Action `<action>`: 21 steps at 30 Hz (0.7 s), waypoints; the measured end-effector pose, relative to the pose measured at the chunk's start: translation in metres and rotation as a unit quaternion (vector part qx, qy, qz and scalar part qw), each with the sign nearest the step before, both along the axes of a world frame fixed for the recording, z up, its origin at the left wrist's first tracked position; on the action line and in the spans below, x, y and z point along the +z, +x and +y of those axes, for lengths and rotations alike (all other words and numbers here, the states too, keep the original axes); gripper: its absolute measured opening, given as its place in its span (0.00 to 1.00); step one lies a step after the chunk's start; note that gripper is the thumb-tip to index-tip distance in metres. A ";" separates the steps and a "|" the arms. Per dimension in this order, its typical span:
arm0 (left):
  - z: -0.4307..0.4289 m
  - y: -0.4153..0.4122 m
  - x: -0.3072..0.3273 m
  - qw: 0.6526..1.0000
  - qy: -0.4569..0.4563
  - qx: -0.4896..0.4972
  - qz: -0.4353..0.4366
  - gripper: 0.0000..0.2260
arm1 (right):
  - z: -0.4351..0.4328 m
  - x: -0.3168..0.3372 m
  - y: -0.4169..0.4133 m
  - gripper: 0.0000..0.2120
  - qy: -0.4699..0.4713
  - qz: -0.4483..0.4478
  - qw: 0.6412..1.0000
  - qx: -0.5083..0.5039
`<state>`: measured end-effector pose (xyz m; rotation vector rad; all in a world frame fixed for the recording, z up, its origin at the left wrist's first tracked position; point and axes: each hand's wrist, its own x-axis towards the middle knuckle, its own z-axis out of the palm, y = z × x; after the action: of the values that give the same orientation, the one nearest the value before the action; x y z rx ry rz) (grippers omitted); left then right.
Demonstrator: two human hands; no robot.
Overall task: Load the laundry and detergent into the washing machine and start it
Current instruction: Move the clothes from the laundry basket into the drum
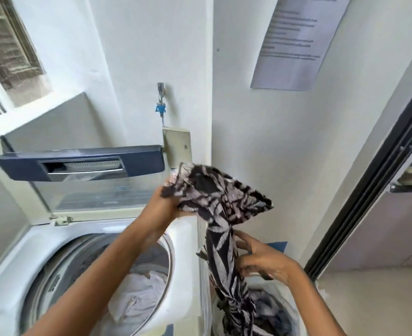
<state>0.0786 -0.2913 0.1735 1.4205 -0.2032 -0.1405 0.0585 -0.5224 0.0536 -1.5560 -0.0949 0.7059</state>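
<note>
Washing machine (185,238) left — laundry basket (304,328) right, beside it.

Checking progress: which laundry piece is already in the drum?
The white cloth inside the drum; the black-and-white patterned garment is held outside it by the left hand and right hand.

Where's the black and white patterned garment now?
Head view, right of centre: black-and-white patterned garment gripped by left hand and right hand, beside the white washing machine.

Pale laundry (139,294) in washer drum (59,270)
</note>
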 end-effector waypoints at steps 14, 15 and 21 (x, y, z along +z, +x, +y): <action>0.163 -0.016 0.017 0.942 -0.070 0.317 -0.091 0.16 | 0.088 -0.075 0.007 0.10 -0.235 -0.058 0.964 -0.108; 0.172 -0.020 0.009 0.938 -0.066 0.329 -0.084 0.15 | 0.088 -0.075 0.010 0.08 -0.218 -0.039 0.967 -0.125; 0.215 -0.050 -0.029 0.917 -0.032 0.395 -0.047 0.13 | 0.096 -0.081 0.017 0.29 -0.186 -0.019 0.980 -0.061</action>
<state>0.0284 -0.0759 0.1448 1.3482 0.2957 0.5974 0.0751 -0.4266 -0.0269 -1.9154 0.1115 0.6203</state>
